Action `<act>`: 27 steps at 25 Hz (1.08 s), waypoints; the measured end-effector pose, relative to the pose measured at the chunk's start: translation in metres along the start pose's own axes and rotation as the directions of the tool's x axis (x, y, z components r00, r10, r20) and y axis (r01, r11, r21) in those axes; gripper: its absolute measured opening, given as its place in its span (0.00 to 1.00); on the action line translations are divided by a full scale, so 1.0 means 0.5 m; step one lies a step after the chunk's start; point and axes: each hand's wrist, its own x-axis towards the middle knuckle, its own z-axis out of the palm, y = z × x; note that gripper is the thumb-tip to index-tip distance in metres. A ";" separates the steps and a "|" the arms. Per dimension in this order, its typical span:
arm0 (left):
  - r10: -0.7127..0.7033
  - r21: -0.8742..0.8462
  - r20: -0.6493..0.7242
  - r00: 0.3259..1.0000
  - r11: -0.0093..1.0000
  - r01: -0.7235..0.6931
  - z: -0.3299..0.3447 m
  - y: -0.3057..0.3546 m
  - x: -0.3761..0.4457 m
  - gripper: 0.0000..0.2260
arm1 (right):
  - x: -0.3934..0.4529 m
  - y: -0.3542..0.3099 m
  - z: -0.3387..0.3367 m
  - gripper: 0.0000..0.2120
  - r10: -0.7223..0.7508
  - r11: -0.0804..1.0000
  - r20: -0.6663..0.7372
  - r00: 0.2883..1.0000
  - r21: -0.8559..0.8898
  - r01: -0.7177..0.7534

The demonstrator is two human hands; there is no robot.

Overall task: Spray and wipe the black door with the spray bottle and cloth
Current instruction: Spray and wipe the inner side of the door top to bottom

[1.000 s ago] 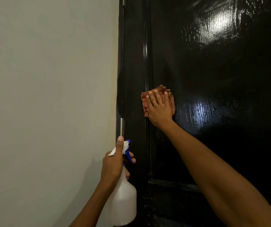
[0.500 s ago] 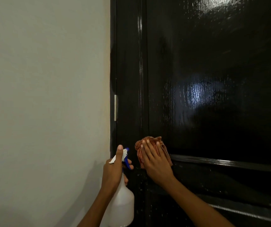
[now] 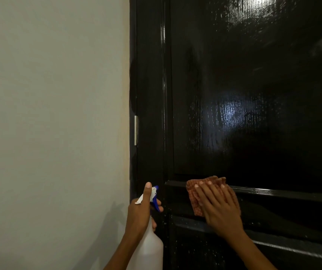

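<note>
Spray bottle (image 3: 148, 248) base cut off by bottom edge; nozzle half hidden behind my left hand (image 3: 139, 215). Left grip closed round bottle neck, thumb up along white head, finger on blue trigger. Bottle white, translucent plastic, upright, just beside door frame. Cloth (image 3: 201, 193) mostly covered by my right hand (image 3: 219, 209): palm flat, fingers spread, pressing it onto black door (image 3: 253, 94) at horizontal rail moulding. Cloth orange, waffle weave, bunched. Door gloss black, wet streaks, glare patches. Metal hinge (image 3: 135, 130) on frame edge. Wall (image 3: 49, 114) matte grey.
</note>
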 end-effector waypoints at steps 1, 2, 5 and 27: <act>-0.022 0.000 0.018 1.000 1.000 0.022 0.000 0.000 0.003 0.31 | -0.022 0.011 -0.007 0.33 0.075 0.997 -0.021 0.997 -0.005 -0.075; -0.042 -0.012 0.045 0.998 0.999 0.042 -0.003 -0.004 0.004 0.32 | -0.037 0.013 -0.012 0.32 0.164 0.986 -0.035 0.986 0.006 -0.164; -0.031 -0.015 0.116 0.993 0.999 0.033 -0.028 -0.001 0.004 0.28 | -0.031 -0.038 -0.014 0.31 0.352 0.932 0.007 0.936 0.086 -0.352; -0.077 0.025 0.068 0.995 0.997 0.075 -0.116 -0.067 0.019 0.26 | 0.181 -0.244 0.087 0.39 -0.337 0.938 0.238 0.911 0.000 0.347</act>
